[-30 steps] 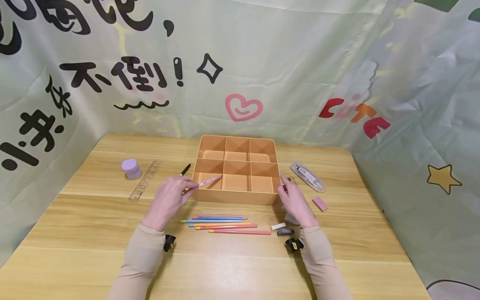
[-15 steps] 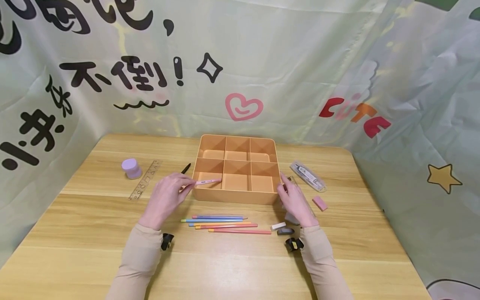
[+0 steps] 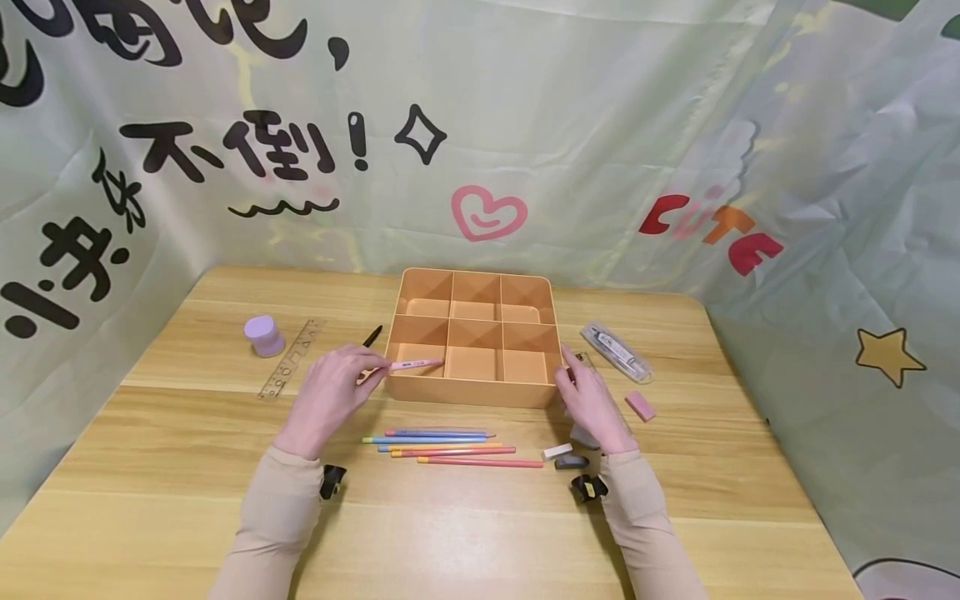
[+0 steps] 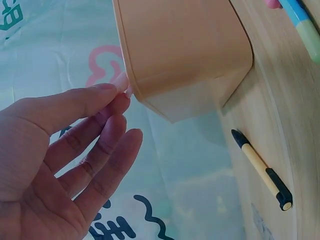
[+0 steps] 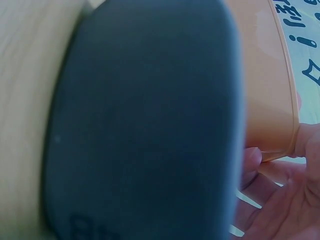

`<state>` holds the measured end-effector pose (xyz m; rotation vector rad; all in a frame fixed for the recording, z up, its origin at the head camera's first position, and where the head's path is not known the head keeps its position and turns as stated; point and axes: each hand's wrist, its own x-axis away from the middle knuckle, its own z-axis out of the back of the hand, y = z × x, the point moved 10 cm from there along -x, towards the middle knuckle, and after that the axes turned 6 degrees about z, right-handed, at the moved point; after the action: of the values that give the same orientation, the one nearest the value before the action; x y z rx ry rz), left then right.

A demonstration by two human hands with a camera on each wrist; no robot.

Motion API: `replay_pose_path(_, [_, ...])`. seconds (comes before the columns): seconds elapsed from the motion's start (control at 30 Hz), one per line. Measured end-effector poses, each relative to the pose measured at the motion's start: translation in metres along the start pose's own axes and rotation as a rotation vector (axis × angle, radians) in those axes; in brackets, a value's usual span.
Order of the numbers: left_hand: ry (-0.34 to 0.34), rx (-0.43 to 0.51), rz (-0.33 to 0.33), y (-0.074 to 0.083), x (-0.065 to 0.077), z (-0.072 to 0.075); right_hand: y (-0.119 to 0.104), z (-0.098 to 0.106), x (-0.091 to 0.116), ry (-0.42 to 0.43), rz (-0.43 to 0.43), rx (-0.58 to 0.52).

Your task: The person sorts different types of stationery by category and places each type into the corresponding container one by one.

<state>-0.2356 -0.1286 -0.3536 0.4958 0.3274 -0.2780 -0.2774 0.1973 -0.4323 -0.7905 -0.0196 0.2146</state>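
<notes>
An orange storage box (image 3: 468, 392) with several compartments stands at the table's back middle. Thumb and fingertips of my left hand (image 3: 327, 392) pinch one end of a slim pink pen (image 3: 416, 364) with small dark print. The pen lies across the view of the front left compartment, nearly level. In the left wrist view, the pinching fingertips (image 4: 122, 90) are right at the box rim, other fingers spread loosely. My right hand (image 3: 592, 408) holds the box at its front right corner; in the right wrist view, thumb and fingers are at the corner, partly hidden behind a large dark eraser (image 5: 145, 120).
Several colored pencils (image 3: 450, 452) lie before the box, with a white eraser (image 3: 557, 452) beside them. A black-tipped pen (image 4: 262, 167), clear ruler (image 3: 288, 358) and purple container (image 3: 264, 335) are leftward. Rightward lie a clear-packaged item (image 3: 617, 352) and pink eraser (image 3: 640, 407).
My left hand has shifted slightly left and the pink pen has swung from a slant to nearly level. My right hand has stayed at the box corner.
</notes>
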Motion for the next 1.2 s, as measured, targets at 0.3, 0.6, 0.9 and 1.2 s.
replay_pose_path(0.3, [-0.083,0.055,0.041,-0.018,0.001,0.007,0.000,0.000,-0.001,0.002,0.012,-0.010])
replay_pose_path(0.6, [-0.203,0.060,0.206,-0.064,0.008,0.008,0.002,0.001,-0.001,0.002,-0.008,-0.009])
replay_pose_path(0.9, [-0.414,0.055,0.290,-0.089,0.019,-0.033,0.003,-0.001,0.000,-0.010,-0.011,-0.017])
replay_pose_path(1.2, [-0.488,0.021,0.303,-0.093,0.025,-0.048,0.002,-0.001,0.000,-0.006,-0.013,-0.010])
